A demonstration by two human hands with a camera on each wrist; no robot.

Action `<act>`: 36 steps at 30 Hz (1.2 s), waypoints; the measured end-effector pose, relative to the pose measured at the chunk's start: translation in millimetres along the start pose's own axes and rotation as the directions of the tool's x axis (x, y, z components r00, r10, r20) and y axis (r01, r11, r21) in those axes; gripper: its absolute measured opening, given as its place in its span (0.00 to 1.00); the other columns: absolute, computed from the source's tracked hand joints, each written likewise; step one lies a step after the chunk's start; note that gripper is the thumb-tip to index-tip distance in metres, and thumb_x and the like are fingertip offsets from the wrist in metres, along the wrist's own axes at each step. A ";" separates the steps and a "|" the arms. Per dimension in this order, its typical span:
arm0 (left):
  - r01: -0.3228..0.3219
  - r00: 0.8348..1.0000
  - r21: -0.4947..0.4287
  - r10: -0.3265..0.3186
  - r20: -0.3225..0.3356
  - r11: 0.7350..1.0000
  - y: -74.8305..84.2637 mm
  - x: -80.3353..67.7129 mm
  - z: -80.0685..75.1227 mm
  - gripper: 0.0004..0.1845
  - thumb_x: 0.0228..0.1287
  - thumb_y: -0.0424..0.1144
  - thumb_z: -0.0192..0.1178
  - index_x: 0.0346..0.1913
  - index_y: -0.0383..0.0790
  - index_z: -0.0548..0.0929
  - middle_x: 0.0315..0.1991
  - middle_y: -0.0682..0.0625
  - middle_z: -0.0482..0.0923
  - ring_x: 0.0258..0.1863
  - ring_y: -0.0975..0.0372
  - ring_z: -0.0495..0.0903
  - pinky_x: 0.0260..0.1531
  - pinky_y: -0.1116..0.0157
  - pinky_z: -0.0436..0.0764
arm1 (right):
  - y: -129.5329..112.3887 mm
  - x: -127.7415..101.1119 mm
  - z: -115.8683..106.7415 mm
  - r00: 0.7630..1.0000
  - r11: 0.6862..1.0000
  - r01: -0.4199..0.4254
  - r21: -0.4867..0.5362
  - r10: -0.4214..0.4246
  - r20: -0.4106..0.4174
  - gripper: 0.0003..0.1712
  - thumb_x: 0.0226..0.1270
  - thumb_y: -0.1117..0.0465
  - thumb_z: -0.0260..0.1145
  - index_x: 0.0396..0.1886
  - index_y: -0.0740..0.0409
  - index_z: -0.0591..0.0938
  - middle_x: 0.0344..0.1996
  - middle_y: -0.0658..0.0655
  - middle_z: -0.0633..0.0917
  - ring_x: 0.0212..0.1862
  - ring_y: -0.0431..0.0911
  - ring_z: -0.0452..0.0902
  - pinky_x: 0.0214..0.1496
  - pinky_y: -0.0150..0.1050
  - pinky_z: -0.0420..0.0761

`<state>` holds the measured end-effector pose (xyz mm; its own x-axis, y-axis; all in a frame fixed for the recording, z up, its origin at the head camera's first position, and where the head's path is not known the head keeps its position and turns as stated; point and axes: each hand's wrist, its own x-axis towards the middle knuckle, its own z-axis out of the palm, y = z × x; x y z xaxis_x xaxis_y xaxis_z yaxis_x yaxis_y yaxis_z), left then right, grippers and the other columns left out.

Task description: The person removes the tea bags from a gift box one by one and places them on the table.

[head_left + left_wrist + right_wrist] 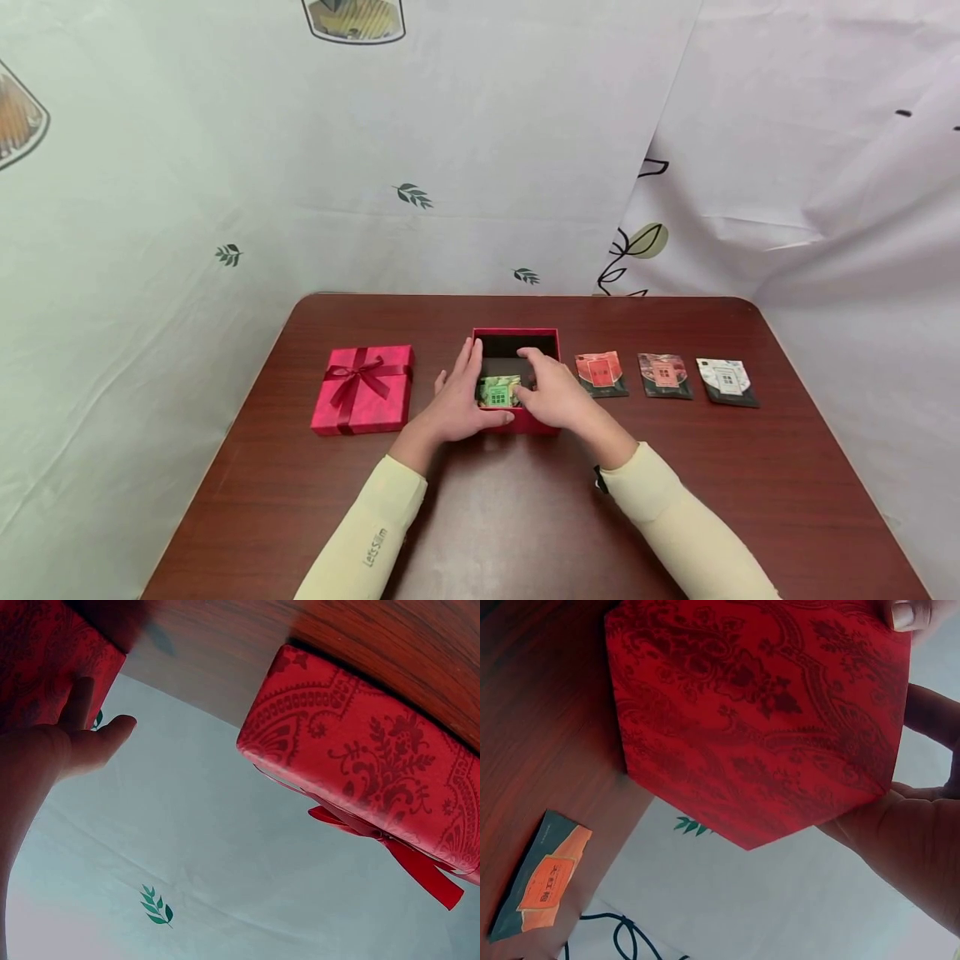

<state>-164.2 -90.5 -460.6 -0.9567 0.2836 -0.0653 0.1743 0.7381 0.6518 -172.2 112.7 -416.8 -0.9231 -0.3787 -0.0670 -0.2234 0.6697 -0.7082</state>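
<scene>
In the head view an open red gift box (504, 422) with a dark inside stands at the middle of the table. A green sachet (497, 393) lies in its near left part. My left hand (456, 404) rests along the box's left wall with straight fingers, its thumb lying over the front rim. My right hand (558, 392) reaches over the right wall, thumb at the sachet's right edge and index finger stretched farther in, the two well apart. The right wrist view shows the patterned box wall (757, 712) up close, with the right hand (922, 825) behind it.
Left of the box sits its red lid (362, 390) with a ribbon bow. To the right lie a red-orange sachet (601, 373), a brownish-red sachet (665, 376) and a white sachet (727, 382) in a row. A pale curtain (480, 167) hangs behind the brown table (510, 508).
</scene>
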 end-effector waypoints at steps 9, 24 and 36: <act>0.005 1.000 0.000 -0.005 -0.002 1.000 -0.7 0.6 0.0 0.69 0.47 0.62 0.74 0.81 0.50 0.36 0.81 0.54 0.32 0.77 0.57 0.43 0.68 0.37 0.43 | -7.1 9.6 8.0 0.997 0.996 -0.058 -0.070 0.062 0.050 0.36 0.68 0.59 0.69 0.72 0.64 0.67 0.64 0.65 0.75 0.63 0.58 0.72 0.62 0.58 0.72; -0.025 1.000 -0.004 0.025 -0.012 1.000 -3.1 0.5 1.3 0.69 0.48 0.62 0.74 0.81 0.48 0.37 0.81 0.54 0.30 0.77 0.57 0.42 0.67 0.36 0.43 | -11.2 26.3 17.1 0.967 0.973 -0.166 -0.160 0.193 0.167 0.37 0.65 0.59 0.70 0.70 0.68 0.68 0.56 0.66 0.80 0.51 0.54 0.78 0.57 0.55 0.77; -0.028 1.000 -0.012 0.028 -0.007 1.000 -2.0 0.6 0.7 0.69 0.48 0.63 0.73 0.81 0.47 0.36 0.81 0.54 0.30 0.77 0.57 0.42 0.67 0.36 0.43 | -8.8 34.1 20.8 0.962 0.971 -0.172 -0.165 0.202 0.185 0.37 0.61 0.61 0.72 0.68 0.69 0.70 0.53 0.64 0.81 0.47 0.52 0.78 0.54 0.51 0.78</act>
<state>-164.9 -91.4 -462.5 -0.9530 0.3000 -0.0421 0.1982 0.7226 0.6623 -195.2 80.6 -427.4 -0.8750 -0.3474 -0.3371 -0.1102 0.8211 -0.5600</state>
